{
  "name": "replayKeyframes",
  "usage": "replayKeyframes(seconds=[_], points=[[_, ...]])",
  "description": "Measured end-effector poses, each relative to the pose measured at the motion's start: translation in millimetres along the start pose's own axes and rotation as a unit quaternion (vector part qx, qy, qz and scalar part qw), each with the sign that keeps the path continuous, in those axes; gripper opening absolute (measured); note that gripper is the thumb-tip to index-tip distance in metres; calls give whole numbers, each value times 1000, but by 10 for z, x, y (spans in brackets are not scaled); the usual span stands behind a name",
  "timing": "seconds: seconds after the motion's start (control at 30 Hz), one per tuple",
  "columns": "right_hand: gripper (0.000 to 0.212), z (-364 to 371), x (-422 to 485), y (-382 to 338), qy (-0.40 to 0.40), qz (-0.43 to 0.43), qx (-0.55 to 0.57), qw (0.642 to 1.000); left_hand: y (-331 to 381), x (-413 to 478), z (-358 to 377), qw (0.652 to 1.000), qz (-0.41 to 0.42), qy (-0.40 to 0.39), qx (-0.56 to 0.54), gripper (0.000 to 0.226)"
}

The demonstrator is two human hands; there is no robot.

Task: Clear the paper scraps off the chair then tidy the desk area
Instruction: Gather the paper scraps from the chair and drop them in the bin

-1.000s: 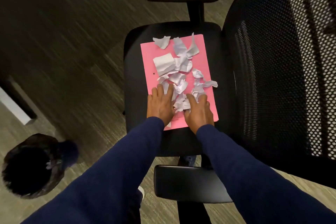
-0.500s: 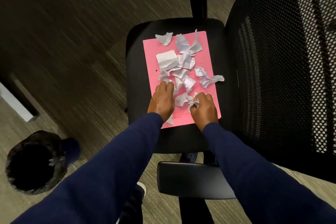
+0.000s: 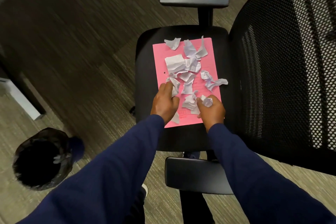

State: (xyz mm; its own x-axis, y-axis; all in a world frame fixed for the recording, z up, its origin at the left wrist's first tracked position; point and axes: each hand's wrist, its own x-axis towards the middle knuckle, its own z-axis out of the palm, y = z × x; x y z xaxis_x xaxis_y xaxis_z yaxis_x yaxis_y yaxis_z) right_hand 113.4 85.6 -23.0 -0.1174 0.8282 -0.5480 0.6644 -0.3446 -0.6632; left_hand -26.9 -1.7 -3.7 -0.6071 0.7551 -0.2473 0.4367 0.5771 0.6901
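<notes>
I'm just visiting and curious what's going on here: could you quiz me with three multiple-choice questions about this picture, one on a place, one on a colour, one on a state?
1. Where do the paper scraps lie?
A. on the floor
B. on a folder on the chair seat
C. in a drawer

2. What colour is the folder?
A. pink
B. green
C. yellow

3. What is the right hand doing?
A. resting flat and empty
B. holding a pen
C. closed on a crumpled scrap

Answers:
1 B: the scraps sit on the folder on the black seat.
2 A: it is plainly pink.
3 C: white paper shows in its curled fingers.
</notes>
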Motion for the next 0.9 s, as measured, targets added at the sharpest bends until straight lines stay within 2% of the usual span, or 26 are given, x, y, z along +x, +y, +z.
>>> replayKeyframes(seconds=[0.1,0.2,0.33,0.43,0.57,0.9], points=[[21,-1,-41,-105,11,37,76,996,3,-41,-54,999,-19,20,-47,13],[14,35,-104,-198,3,82,167,983,-32,-89,-136,988,-79,42,-128,13],[26,156,-202,-331,-23,100,250,963,-137,-173,-284,964,-154,61,-207,11],[23,356,-344,-439,-49,91,253,962,-304,-261,-461,951,-190,94,-227,11],[32,739,-582,-588,-74,72,260,960,-571,-403,-732,939,-208,115,-247,8],[38,2292,-1584,-986,-207,31,218,953,-1819,-993,-1652,891,-278,224,-281,9]])
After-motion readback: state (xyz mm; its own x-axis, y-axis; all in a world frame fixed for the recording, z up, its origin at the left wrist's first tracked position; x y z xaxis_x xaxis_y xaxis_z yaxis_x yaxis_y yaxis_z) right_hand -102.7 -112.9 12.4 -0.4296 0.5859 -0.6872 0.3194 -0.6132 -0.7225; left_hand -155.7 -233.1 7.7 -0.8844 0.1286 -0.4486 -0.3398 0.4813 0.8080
